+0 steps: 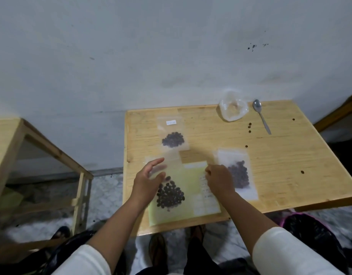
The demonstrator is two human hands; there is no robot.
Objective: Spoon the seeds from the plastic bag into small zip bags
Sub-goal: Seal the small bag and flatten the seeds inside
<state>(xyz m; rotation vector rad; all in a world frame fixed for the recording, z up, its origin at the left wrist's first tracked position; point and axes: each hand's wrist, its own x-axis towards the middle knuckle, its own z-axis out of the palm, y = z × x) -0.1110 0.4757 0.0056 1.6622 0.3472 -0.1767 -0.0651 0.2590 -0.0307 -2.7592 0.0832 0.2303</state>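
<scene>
Judging by the table [280,175], I'm nearly done: three small zip bags [173,138] hold seeds, the plastic bag [233,109] looks empty, the spoon [261,115] lies idle. My left hand [149,181] hovers loosely spread over the nearest bag; my right hand [218,178] is curled, its hold unclear.

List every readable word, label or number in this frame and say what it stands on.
No text can be read.
Far zip bag: a small white label near its top, print too small and blurred.
Sheet beside the right hand: lines of handwriting, too blurred to make out.
Spoon, plastic bag, right zip bag: no markings visible.
</scene>
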